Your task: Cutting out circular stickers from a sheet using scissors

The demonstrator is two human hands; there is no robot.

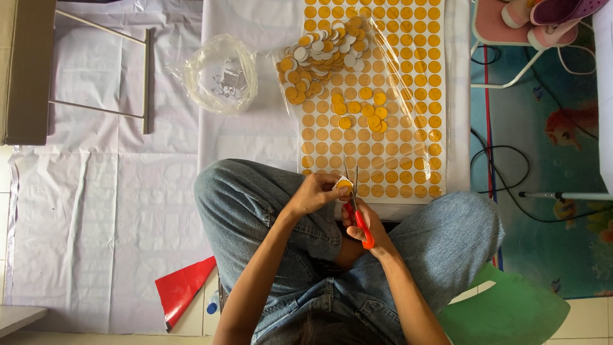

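Note:
My left hand point(314, 191) pinches a small round yellow sticker piece point(343, 184) with a white edge. Red-handled scissors point(355, 207) sit in my right hand point(364, 223), blades pointing up and meeting the piece. Both hands hover over my jeans-clad crossed legs point(255, 204). Just beyond lies a white sheet of yellow scalloped circles point(408, 128). Several cut-out circles point(367, 112) rest loose on that sheet. A clear plastic bag point(319, 61) further away holds a heap of cut circles.
A second clear bag point(220, 73) with small scraps lies to the left on white plastic sheeting point(96, 211). Red paper point(182, 287) lies near my left knee, green paper point(511, 313) at right. Cables point(504, 172) cross a blue mat. A stool and shoes point(543, 19) stand top right.

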